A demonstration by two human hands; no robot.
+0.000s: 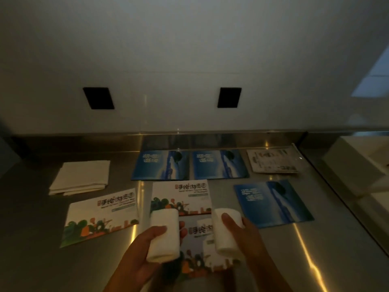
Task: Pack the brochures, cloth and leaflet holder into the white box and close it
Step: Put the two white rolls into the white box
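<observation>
Two white rolls up off the desk (31,207), one per hand; looks like cloth, though cannot tell for sure in this dim light. Grips the left roll (163,234) in the left hand (143,249), thumb on top, fingers curled underneath, closed round it. Grips the right roll (227,230) in the right hand (248,239) likewise, thumb across the front.

Seems to be the gathering step, with nothing visibly packed yet. Leaves flat on the desk:
- a folded cloth (82,178) far left;
- three blue brochures (219,164) toward the back and right;
- three illustrated brochures (101,216) nearer, one directly beneath the hands;
- a clear-sleeved sheet (273,160) at the back right, possibly the leaflet holder.

Calls next for carrying both rolls right to the white box (347,165) at the desk's right edge and setting them low, keeping room for the flat brochures.
</observation>
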